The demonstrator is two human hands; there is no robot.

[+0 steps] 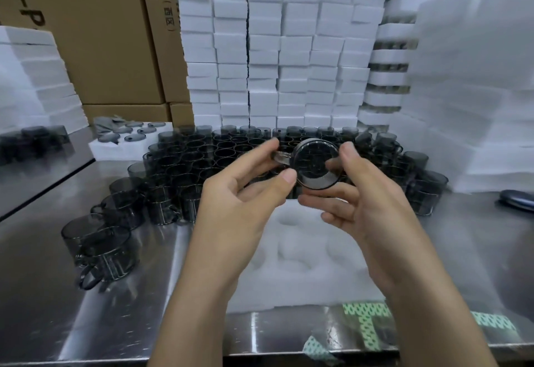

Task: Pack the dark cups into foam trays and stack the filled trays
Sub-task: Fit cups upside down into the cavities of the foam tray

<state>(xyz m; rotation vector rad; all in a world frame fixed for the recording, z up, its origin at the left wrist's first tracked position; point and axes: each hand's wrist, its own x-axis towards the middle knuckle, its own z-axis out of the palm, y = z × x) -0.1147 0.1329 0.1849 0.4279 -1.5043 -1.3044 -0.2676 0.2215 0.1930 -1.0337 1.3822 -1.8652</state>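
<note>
I hold one dark glass cup point(313, 161) up in front of me, tipped on its side so its round end faces the camera. My left hand point(245, 193) pinches its handle with thumb and fingers. My right hand point(364, 193) grips the cup's body from the right. Below both hands a white foam tray point(303, 251) with round hollows lies on the steel table; its visible hollows hold nothing. Behind my hands stands a large crowd of several dark cups point(187, 158), spreading to the left front point(98, 245).
Tall stacks of white foam trays point(260, 49) wall off the back and right point(476, 92). Cardboard boxes point(101, 34) stand at back left. A foam tray with dark round lids point(130, 135) lies left of the cups. A dark oval object point(517, 199) rests at the right edge.
</note>
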